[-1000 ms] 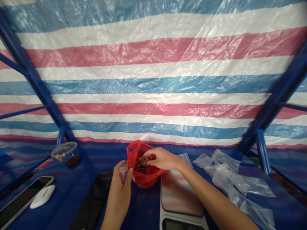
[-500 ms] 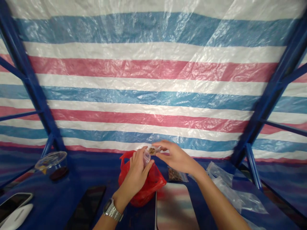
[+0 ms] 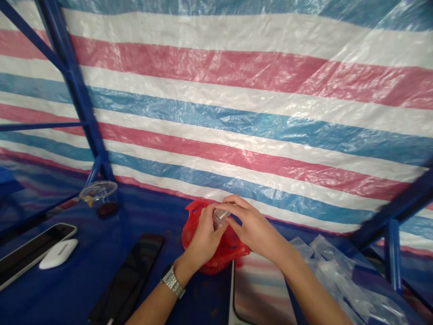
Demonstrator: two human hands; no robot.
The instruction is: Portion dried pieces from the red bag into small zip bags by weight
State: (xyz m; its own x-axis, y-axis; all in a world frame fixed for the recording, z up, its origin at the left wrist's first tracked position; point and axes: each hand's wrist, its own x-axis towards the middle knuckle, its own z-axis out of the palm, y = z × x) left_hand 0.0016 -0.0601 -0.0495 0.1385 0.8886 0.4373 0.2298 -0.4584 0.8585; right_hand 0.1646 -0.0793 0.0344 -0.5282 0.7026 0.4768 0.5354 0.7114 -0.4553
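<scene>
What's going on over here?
A person is holding a small clear plastic bag with the left hand and right hand, just above a red plastic carrier bag. A flat reflective weighing scale sits beside it, with loose clear plastic bags further right.

We've got a woven plastic tarp (image 3: 216,113) as the back wall, with red, white and blue bands, creased and slightly shiny. Blue steel frame holds it: slanted post (image 3: 76,95) and thin crossbar (image 3: 40,126) on the left, beam (image 3: 399,207) and short upright (image 3: 393,255) on the right. Blue glossy tabletop (image 3: 142,212) below, tarp stripes reflected toward the left. Light's even, with soft glare on the creases.
</scene>
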